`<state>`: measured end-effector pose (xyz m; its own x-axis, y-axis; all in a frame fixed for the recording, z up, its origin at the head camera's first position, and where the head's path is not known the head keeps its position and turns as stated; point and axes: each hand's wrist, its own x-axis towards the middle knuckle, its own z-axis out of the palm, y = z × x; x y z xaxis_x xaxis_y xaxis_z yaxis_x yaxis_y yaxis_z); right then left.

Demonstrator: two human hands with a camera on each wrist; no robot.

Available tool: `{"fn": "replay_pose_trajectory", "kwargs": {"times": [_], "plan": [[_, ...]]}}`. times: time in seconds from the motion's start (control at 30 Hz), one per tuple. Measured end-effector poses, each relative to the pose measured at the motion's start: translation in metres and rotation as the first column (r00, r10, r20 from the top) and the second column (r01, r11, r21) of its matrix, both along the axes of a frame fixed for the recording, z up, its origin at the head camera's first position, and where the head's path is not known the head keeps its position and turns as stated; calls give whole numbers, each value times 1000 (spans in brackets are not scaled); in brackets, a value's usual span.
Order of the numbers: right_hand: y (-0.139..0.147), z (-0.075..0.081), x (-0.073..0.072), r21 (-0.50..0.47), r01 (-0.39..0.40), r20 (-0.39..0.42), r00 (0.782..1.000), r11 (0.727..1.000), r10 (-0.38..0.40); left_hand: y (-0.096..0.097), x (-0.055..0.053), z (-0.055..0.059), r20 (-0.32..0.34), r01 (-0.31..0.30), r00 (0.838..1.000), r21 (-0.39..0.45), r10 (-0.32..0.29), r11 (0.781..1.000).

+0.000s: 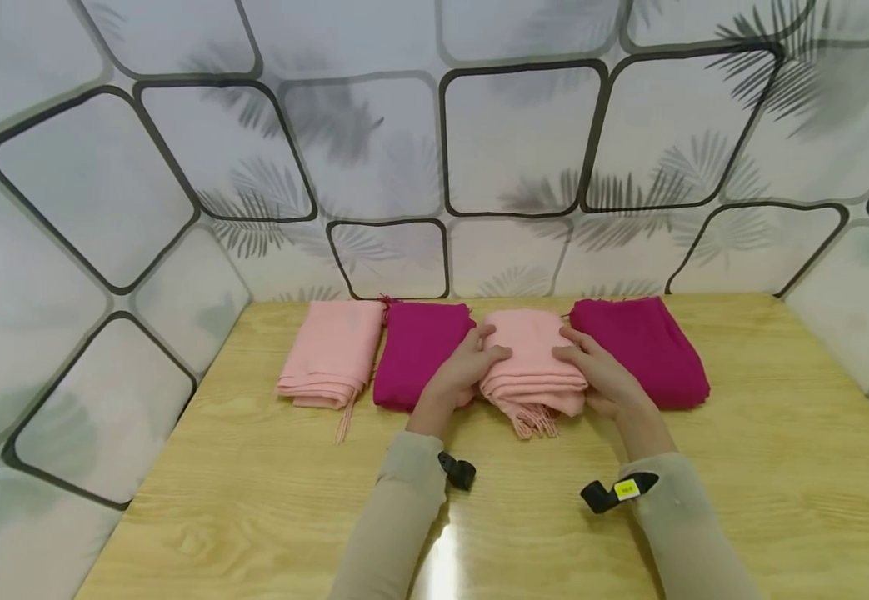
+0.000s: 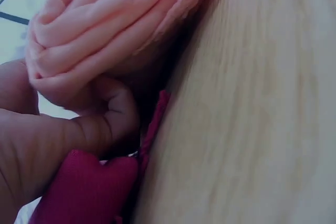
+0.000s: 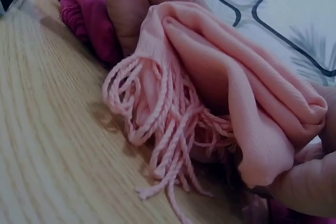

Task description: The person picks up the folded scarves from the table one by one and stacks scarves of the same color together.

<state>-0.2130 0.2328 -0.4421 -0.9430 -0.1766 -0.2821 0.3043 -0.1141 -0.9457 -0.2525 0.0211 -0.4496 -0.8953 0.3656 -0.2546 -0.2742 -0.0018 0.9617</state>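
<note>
A folded pink scarf (image 1: 531, 342) is held between both hands. My left hand (image 1: 458, 371) grips its left side; in the left wrist view, the curled fingers (image 2: 113, 108) tuck under the folded layers. My right hand (image 1: 605, 379) holds the opposite side, with the thumb over the top. Twisted fringe (image 3: 163, 114) hangs from the scarf's near end in the right wrist view, close over the table. Just left of it lies a folded magenta scarf (image 1: 421, 346), partly behind my left hand. Another magenta scarf (image 1: 640, 346) lies beside my right hand.
A second folded pink scarf (image 1: 337, 342) lies at the left end of the row, its fringe trailing toward the front. The wooden table (image 1: 254, 517) meets patterned walls (image 1: 516, 142) at the back and sides. Small black cameras sit on both wrists.
</note>
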Motion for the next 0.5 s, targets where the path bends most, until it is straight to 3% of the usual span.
{"fn": "replay_pose_trajectory", "kwargs": {"times": [0.2,0.5], "plan": [[-2,-7,-3,28,-83,-21,996,996,84,3,0,-2,71,-39,997,71,34,997],[-7,-8,-5,171,-105,-46,992,980,114,7,2,-4,156,-105,985,161,79,981]]}}
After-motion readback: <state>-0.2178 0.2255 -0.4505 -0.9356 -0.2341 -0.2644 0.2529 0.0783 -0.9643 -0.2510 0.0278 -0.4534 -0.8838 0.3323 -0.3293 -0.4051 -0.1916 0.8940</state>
